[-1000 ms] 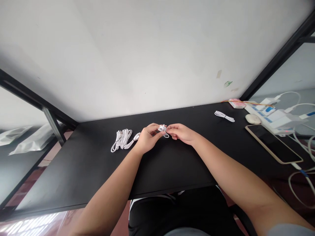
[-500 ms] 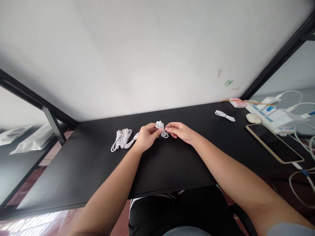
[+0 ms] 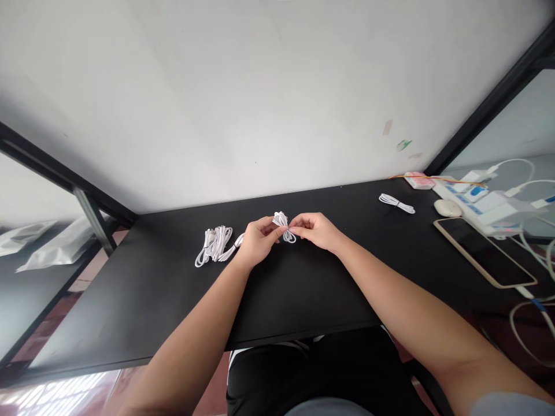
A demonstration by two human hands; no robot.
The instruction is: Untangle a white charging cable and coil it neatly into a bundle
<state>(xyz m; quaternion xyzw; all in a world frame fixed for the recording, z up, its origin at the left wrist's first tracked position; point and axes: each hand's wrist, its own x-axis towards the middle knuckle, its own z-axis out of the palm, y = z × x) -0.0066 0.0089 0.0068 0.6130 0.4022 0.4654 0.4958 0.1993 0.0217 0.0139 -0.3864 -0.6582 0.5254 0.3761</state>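
A coiled white cable (image 3: 288,236) is held up over the black table between my two hands. My left hand (image 3: 259,240) grips the bundle from the left, thumb across its middle. From the right, my right hand (image 3: 315,229) pinches at the middle of the same coil with thumb and forefinger; whether it holds a tie there is too small to tell. Several bundled white cables (image 3: 219,242) lie together left of my left hand, one partly hidden behind it. Another white cable bundle (image 3: 396,203), bound with a dark tie, lies at the back right.
On the right are a phone (image 3: 485,253) with a charging lead, a white mouse (image 3: 448,208), a power strip (image 3: 463,199) with several plugs, and a pink-and-white box (image 3: 418,180). A wall (image 3: 269,104) rises behind the black table (image 3: 130,289). Plastic bags (image 3: 60,245) lie at far left.
My right hand has moved slightly left, and its fingers have closed in on the middle of the coil. My left hand stays in place.
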